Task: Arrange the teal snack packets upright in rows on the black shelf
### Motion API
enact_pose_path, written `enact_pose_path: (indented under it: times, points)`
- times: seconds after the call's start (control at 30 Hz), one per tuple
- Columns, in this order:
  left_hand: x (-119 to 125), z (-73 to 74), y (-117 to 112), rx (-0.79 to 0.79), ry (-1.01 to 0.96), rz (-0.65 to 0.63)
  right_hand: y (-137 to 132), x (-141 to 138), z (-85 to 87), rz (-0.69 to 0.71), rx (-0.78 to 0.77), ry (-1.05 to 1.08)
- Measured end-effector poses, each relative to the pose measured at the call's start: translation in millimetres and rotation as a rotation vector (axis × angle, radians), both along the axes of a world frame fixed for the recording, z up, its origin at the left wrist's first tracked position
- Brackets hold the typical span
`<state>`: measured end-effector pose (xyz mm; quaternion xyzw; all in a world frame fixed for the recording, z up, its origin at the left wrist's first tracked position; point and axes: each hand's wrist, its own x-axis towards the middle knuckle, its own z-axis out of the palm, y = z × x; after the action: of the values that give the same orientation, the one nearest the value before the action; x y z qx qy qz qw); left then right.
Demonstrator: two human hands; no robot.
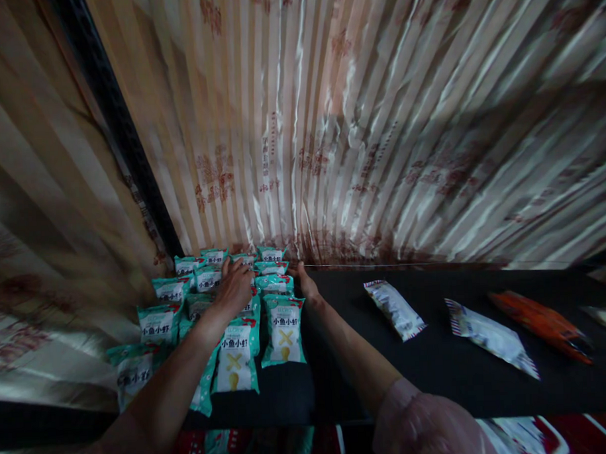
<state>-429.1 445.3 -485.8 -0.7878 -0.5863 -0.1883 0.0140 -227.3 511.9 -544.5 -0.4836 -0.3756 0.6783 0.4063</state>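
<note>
Several teal-and-white snack bags [285, 330] stand in rows at the left of a black shelf [347, 344]. My left hand [234, 287] reaches over the middle rows, its fingers bent and apart, resting on the bags there. It partly covers the bags under it. Against the right side of the rightmost row, near the back, is my right hand [306, 284]. Its thumb points up and its fingers, partly hidden, extend toward the bags. Neither hand visibly grips a bag. Below my left forearm, one teal bag [134, 375] sits at the front left corner.
Striped, printed plastic sheeting [309, 121] hangs behind the shelf and on the left, beside a dark metal post [125, 134]. Two white packets [395, 310] and an orange packet [542, 324] lie on the right. Red packages [320, 445] show below the front edge.
</note>
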Motion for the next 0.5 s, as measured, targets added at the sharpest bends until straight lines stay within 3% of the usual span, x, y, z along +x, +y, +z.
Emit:
enact_pose_path:
  times: [0.3,0.5]
  points:
    - [0.8,3.3,-1.4,-0.010,0.018,0.011,-8.2,1.6,7.9,0.002,0.030,0.035]
    - [4.1,6.2,-6.7,-0.024,-0.002,0.003,-24.2,11.7,0.2,-0.090,0.096,0.012]
